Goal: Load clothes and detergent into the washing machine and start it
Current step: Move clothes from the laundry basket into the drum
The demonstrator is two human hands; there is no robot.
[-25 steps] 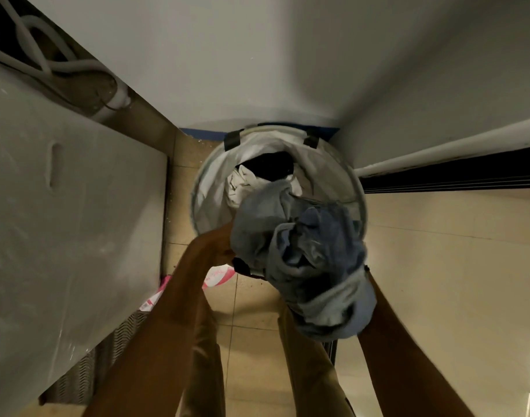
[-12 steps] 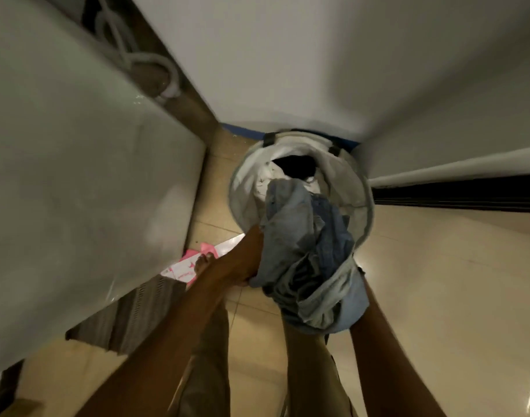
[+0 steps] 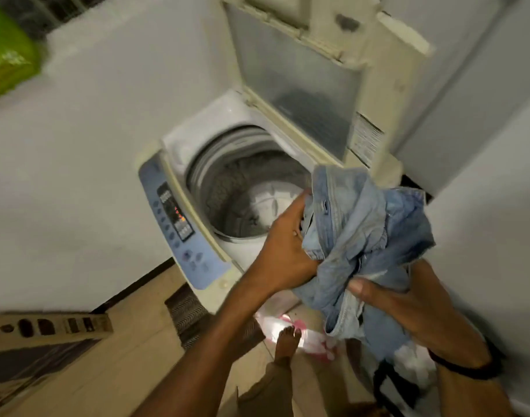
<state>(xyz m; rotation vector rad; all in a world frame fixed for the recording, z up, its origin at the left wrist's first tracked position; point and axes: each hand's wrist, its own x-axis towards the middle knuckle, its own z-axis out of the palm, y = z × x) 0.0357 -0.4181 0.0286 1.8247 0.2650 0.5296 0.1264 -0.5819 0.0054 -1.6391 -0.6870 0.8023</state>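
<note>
A crumpled bundle of blue denim clothes (image 3: 363, 236) hangs in front of me, just right of the washing machine's opening. My left hand (image 3: 284, 245) grips its left side and my right hand (image 3: 408, 308) holds it from below right. The top-loading washing machine (image 3: 182, 164) stands ahead with its lid (image 3: 299, 76) raised upright. Its steel drum (image 3: 242, 194) looks bare inside. A blue control panel (image 3: 179, 224) with a lit display runs along its near left edge. The laundry basket (image 3: 408, 374) with white cloth sits low at the right, mostly hidden by the bundle.
White walls close in on the left and right. A pink and white packet (image 3: 287, 329) lies on the tiled floor by my bare foot (image 3: 287, 341). A dark mat (image 3: 188, 311) lies beside the machine. A cardboard box (image 3: 47, 326) is at lower left, a green bag (image 3: 5, 52) at upper left.
My view has swung up from the basket to the open washing machine. Both hands have lifted the denim bundle out of the basket and carried it to the drum's edge.
</note>
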